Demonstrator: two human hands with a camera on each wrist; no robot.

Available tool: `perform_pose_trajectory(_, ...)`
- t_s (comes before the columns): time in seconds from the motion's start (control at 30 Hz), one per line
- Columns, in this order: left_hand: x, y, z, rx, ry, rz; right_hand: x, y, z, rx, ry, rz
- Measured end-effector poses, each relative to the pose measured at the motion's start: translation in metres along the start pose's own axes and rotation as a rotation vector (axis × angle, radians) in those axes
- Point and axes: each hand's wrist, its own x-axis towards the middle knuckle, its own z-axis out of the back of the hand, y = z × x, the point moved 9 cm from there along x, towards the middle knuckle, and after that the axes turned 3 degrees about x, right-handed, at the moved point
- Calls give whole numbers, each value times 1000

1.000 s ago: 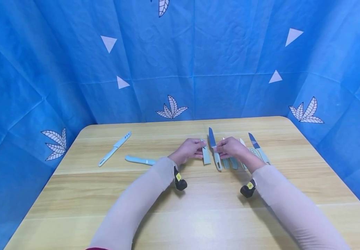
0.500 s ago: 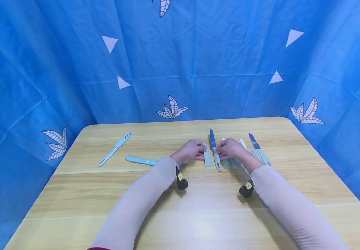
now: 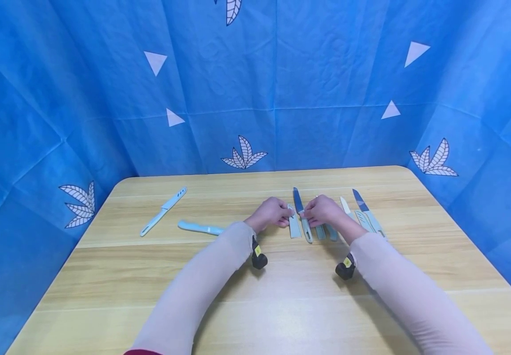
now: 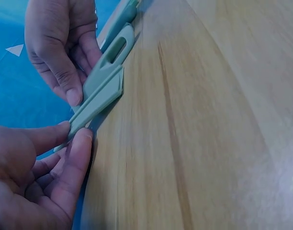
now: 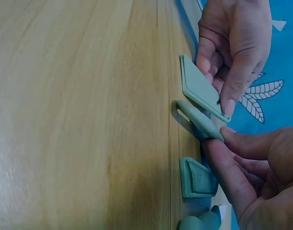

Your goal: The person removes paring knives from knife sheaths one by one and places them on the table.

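Observation:
In the head view my left hand (image 3: 271, 213) pinches a pale green blade sheath (image 3: 295, 227) between thumb and fingers. The left wrist view shows the sheath (image 4: 100, 98) tilted, its wide end over the tabletop. Just right of it, my right hand (image 3: 324, 212) pinches a knife (image 3: 306, 230) near where the handle meets the dark blade. The blade points to the far edge and the slotted handle toward me. In the right wrist view the knife handle (image 5: 206, 122) and the sheath (image 5: 196, 81) lie close together; whether they touch I cannot tell.
Right of my right hand lie a green sheath (image 3: 320, 232), a white-bladed knife (image 3: 345, 204), a slotted sheath (image 3: 364, 221) and a dark-bladed knife (image 3: 359, 199). At left are a sheathed blue knife (image 3: 162, 212) and another blue-handled piece (image 3: 198, 227). A blue curtain (image 3: 255, 84) surrounds the table.
The sheath in my left hand has shifted slightly right and toward me. The knife in my right hand has moved a little left and nearer me, closer to the sheath.

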Motion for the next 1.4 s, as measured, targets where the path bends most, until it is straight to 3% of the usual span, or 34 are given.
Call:
perform_pose_trajectory(0.4,-2,0,5,60,1,21,-5,4,-1,-18,-12,-26)
perform_pose_trajectory(0.8,-2,-1,7,126,-46,53,-4,1,2,-59,-28,-18)
perform_pose_trajectory(1.13,-6,-4,10,237,-56,51,-5,2,2,-119,-44,-16)
perform_pose_trajectory(1.4,-6,-2,9,239,-67,75,-9,8,2,-172,-64,11)
